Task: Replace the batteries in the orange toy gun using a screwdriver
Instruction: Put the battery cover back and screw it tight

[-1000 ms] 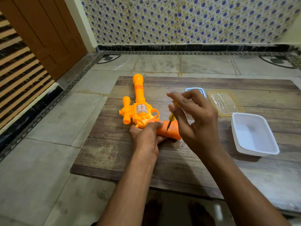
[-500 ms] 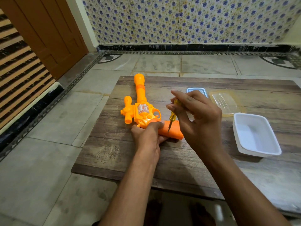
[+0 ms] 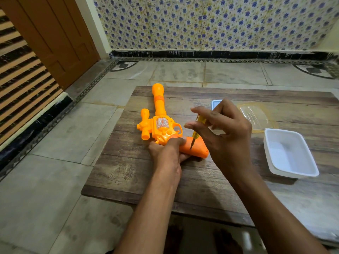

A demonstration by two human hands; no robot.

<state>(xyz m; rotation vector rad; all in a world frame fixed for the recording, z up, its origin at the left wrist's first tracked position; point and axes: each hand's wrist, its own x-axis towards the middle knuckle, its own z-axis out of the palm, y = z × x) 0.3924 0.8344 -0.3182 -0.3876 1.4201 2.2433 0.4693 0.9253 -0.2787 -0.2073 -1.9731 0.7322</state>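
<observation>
The orange toy gun [image 3: 161, 125] lies flat on the wooden board [image 3: 192, 180], barrel pointing away from me, its darker orange grip [image 3: 199, 148] towards the right. My left hand [image 3: 167, 153] presses down on the gun where body and grip meet. My right hand [image 3: 223, 132] holds a small yellow-handled screwdriver [image 3: 197, 132] between thumb and fingers, nearly upright. Its metal tip rests on the side of the grip. Batteries are not visible.
A white plastic tub [image 3: 289, 153] stands at the board's right. Behind it lies a clear yellowish lid [image 3: 256, 114], and a small pale blue container [image 3: 215, 103] peeks out behind my right hand. Tiled floor surrounds the board; a brown door [image 3: 51, 39] is at the left.
The right hand's fingers have shifted around the screwdriver handle, the tip staying on the grip. The left hand and the gun have kept their place.
</observation>
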